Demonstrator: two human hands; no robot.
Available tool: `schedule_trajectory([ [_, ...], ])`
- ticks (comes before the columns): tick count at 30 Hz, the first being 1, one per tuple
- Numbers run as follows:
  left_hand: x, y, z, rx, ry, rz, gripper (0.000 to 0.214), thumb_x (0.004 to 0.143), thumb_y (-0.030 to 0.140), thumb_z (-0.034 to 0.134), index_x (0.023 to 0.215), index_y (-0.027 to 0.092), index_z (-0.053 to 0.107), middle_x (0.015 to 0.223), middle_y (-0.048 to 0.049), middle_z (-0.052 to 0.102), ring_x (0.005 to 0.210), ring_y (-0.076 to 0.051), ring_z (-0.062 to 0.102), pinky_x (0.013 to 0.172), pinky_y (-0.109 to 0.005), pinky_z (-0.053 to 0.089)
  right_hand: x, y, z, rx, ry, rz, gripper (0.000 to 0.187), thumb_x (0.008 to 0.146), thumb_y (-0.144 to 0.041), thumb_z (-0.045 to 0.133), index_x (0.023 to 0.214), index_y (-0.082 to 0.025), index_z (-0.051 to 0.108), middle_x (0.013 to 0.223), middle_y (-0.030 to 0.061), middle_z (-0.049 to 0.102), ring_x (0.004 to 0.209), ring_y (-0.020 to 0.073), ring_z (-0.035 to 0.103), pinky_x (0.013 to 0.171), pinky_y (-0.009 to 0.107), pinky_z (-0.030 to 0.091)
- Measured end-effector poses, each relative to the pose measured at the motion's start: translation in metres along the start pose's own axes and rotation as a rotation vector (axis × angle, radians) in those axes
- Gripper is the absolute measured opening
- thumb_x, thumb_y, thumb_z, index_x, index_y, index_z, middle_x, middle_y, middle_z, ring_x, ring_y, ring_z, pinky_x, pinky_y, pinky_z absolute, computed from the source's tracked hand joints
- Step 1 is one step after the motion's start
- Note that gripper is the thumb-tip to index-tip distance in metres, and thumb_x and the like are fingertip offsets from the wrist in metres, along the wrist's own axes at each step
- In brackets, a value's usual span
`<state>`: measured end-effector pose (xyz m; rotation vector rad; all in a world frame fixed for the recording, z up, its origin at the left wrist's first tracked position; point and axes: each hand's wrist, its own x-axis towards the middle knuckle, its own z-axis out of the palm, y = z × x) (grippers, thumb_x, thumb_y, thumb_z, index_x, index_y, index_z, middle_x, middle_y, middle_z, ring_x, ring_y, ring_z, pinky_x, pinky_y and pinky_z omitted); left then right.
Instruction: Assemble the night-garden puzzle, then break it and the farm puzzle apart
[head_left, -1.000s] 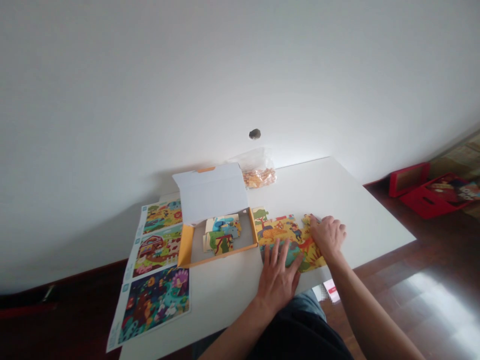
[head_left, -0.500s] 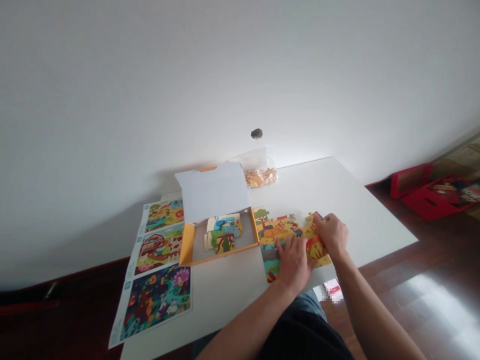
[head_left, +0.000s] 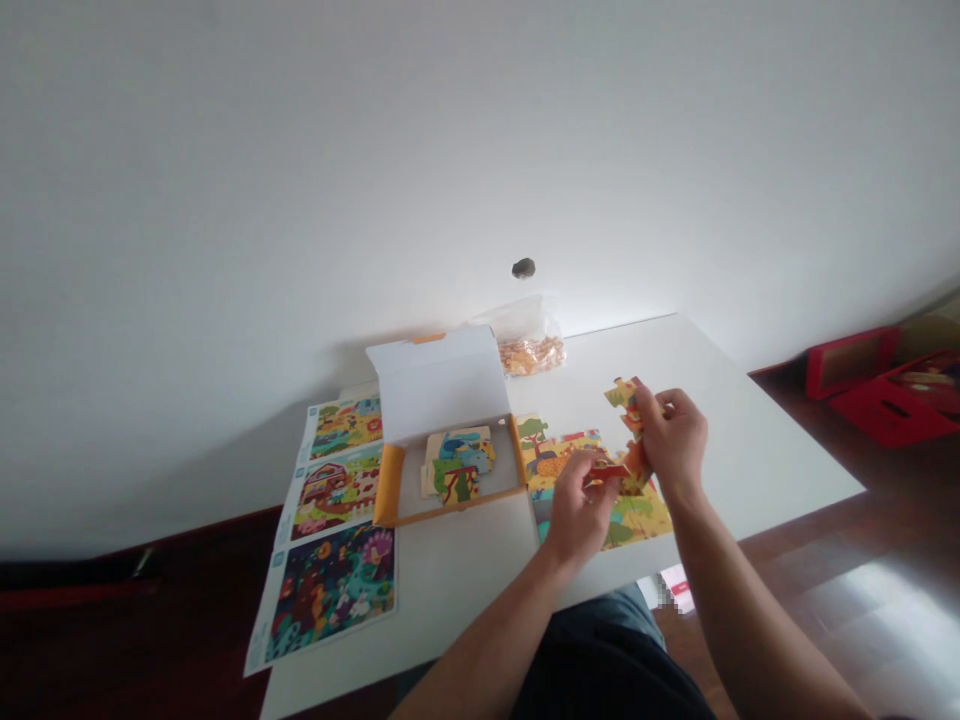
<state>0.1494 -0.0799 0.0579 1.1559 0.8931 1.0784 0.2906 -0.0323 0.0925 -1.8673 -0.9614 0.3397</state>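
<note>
My right hand [head_left: 675, 435] is closed on a chunk of joined puzzle pieces [head_left: 627, 400], lifted clear of the white table [head_left: 735, 400] and tilted up. My left hand [head_left: 581, 505] pinches the lower edge of the same chunk, near a red-orange part. Under both hands lies the rest of the assembled yellow savanna puzzle [head_left: 559, 455], flat on the table to the right of the open orange box [head_left: 390, 490].
The orange box holds several loose puzzle pieces [head_left: 457, 470], its white lid [head_left: 442, 385] standing up. A picture sheet [head_left: 334, 530] with three scenes lies at the left. A clear bag of pieces [head_left: 529, 345] sits by the wall. Red boxes [head_left: 885, 385] stand on the floor at right.
Both hands went from pressing flat on the puzzle to gripping its right part, which has been lifted off the table.
</note>
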Motion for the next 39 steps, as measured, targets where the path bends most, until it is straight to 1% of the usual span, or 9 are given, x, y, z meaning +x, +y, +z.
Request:
schedule_trajectory([
  [5,-0.004,0.031,-0.059,-0.131,0.191,-0.005,0.028,0.076,0.033,0.071,0.098,0.017,0.063,0.096,-0.0055,0.068,0.087,-0.018,0.064,0.081,-0.030,0.052,-0.038,-0.058,0.060,0.228,-0.232,-0.099,0.044,0.082,-0.063,0.052,0.074,-0.020,0.051,0.056,-0.0043,0.053,0.050,0.0109,0.043,0.048,0.021,0.031],
  [10,-0.011,0.042,-0.136,0.084,0.342,-0.054,0.033,0.071,0.035,0.075,0.097,0.016,0.064,0.089,-0.0036,0.070,0.079,-0.018,0.065,0.075,-0.028,0.051,-0.065,-0.073,0.120,0.214,-0.335,-0.047,0.045,0.085,-0.065,0.045,0.077,-0.022,0.052,0.055,-0.0033,0.054,0.050,0.0136,0.046,0.049,0.023,0.029],
  [17,-0.021,0.046,-0.191,0.374,0.400,-0.029,0.036,0.076,0.033,0.068,0.108,0.018,0.065,0.098,-0.0061,0.070,0.083,-0.020,0.065,0.078,-0.033,0.052,-0.081,-0.063,0.132,0.009,-0.581,-0.209,0.032,0.088,-0.052,0.051,0.091,-0.022,0.062,0.072,0.0024,0.065,0.065,0.0185,0.059,0.060,0.026,0.038],
  [22,-0.018,0.050,-0.200,0.422,0.497,0.052,0.044,0.077,0.030,0.066,0.119,0.020,0.063,0.104,-0.0054,0.068,0.085,-0.018,0.063,0.078,-0.032,0.051,-0.050,-0.043,0.097,-0.105,-0.602,-0.524,0.027,0.089,-0.025,0.050,0.113,-0.021,0.062,0.115,0.0093,0.064,0.106,0.0225,0.057,0.092,0.034,0.041],
  [27,-0.011,0.050,-0.212,0.347,0.485,0.031,0.055,0.080,0.032,0.062,0.132,0.019,0.053,0.100,-0.0057,0.066,0.084,-0.018,0.063,0.079,-0.034,0.051,-0.023,0.001,0.078,-0.557,-0.916,-0.651,0.096,0.063,-0.042,0.079,0.145,-0.024,0.033,0.151,0.0150,0.033,0.137,0.0395,0.025,0.106,0.057,0.023],
  [30,-0.008,0.049,-0.215,0.694,0.610,0.047,0.050,0.078,0.030,0.063,0.127,0.019,0.058,0.102,-0.0074,0.063,0.091,-0.022,0.061,0.085,-0.039,0.051,-0.021,0.018,0.085,-0.658,-1.013,-0.725,0.117,0.050,-0.055,0.084,0.147,-0.022,0.027,0.149,0.0176,0.032,0.135,0.0422,0.025,0.107,0.060,0.019],
  [33,-0.015,0.049,-0.198,1.035,0.671,0.280,0.038,0.080,0.025,0.062,0.117,0.019,0.063,0.110,-0.0108,0.061,0.109,-0.027,0.055,0.098,-0.045,0.044,-0.020,0.019,0.097,-0.686,-0.992,-0.808,0.116,0.046,-0.062,0.083,0.142,-0.019,0.034,0.137,0.0199,0.043,0.123,0.0404,0.039,0.104,0.059,0.022],
  [36,-0.034,0.040,-0.162,1.009,0.457,0.485,0.025,0.087,0.016,0.053,0.110,0.021,0.063,0.101,-0.0071,0.063,0.097,-0.019,0.060,0.089,-0.034,0.050,-0.015,0.014,0.107,-0.727,-1.003,-0.830,0.115,0.043,-0.064,0.083,0.137,-0.017,0.038,0.126,0.0200,0.049,0.117,0.0394,0.043,0.102,0.059,0.024],
  [39,-0.055,0.013,-0.122,1.001,0.012,0.438,0.026,0.088,0.014,0.053,0.110,0.023,0.063,0.099,-0.0055,0.063,0.095,-0.017,0.060,0.088,-0.031,0.050,-0.010,0.011,0.114,-0.753,-0.985,-0.788,0.118,0.041,-0.062,0.085,0.137,-0.015,0.035,0.121,0.0203,0.051,0.114,0.0396,0.046,0.097,0.055,0.031],
])
